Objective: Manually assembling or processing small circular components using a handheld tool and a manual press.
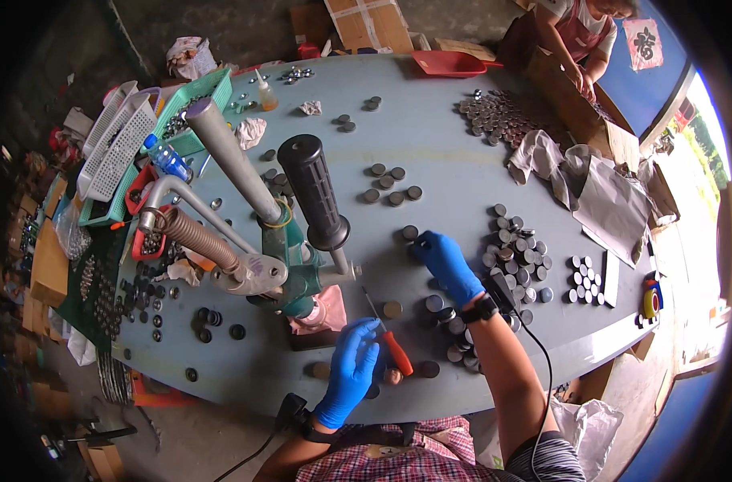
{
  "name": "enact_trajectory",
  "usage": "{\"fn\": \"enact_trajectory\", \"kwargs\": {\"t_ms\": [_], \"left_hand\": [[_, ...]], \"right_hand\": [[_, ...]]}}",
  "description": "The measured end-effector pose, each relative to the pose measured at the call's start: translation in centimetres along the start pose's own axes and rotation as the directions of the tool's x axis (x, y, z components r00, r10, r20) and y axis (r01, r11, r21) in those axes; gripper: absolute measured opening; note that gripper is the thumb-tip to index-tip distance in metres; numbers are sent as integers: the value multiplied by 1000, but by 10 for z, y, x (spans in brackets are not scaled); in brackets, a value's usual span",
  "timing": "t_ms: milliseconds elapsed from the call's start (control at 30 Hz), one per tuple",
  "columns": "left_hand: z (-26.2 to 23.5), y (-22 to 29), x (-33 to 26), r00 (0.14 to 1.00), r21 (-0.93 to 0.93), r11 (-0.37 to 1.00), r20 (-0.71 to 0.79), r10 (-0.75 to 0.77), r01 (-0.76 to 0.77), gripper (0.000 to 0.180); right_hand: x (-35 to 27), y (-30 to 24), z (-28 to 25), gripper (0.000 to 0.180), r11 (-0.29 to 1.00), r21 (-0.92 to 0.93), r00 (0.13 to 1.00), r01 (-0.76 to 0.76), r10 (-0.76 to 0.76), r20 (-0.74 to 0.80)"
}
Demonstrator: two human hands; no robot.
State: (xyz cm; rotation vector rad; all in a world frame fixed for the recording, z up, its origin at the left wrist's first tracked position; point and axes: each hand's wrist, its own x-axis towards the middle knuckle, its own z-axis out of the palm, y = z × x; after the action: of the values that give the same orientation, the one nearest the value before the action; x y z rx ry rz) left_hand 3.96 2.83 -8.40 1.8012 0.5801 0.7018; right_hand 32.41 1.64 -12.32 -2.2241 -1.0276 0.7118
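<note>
My right hand (451, 269), in a blue glove, reaches over the middle of the table with its fingers closed at the edge of a round dark metal cap (410, 233). My left hand (351, 368), also blue-gloved, is by the base of a green hand press (302, 277), its fingers stretched upward and nothing visible in them. Beside it lies an orange-handled screwdriver (396, 353). The press has a black-gripped lever (311, 189) and a pink cloth (322, 312) at its base. Between my arms sit a few loose round pieces (392, 309).
Many dark round caps (515, 257) lie in a heap at right, near grey cloth (595, 189). At left stand white plastic baskets (117, 149), a green tray (193, 132) and a blue-capped bottle (169, 157). Another person (579, 40) handles a cardboard box (579, 108) at far right.
</note>
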Motion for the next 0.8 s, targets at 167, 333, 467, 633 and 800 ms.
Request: {"fn": "enact_trajectory", "kwargs": {"t_ms": [167,333,467,633,800], "left_hand": [[-18,-5,-9,993,-21,993,-27,-114,114,33],[-13,-4,-4,997,-4,997,8,-78,78,32],[-5,8,-5,999,38,999,15,-35,34,36],[-1,35,-8,997,100,992,30,78,-81,48],[1,59,-11,985,108,984,122,126,-139,48]], "right_hand": [[-15,-36,13,30,933,-231,923,275,-323,-208],[-94,-32,46,41,826,-215,853,521,-513,95],[-118,-34,46,36,902,328,958,281,-283,-43],[-180,-60,17,32,170,964,957,-206,-171,234],[-207,-70,6,38,242,937,952,-253,-110,286]]}}
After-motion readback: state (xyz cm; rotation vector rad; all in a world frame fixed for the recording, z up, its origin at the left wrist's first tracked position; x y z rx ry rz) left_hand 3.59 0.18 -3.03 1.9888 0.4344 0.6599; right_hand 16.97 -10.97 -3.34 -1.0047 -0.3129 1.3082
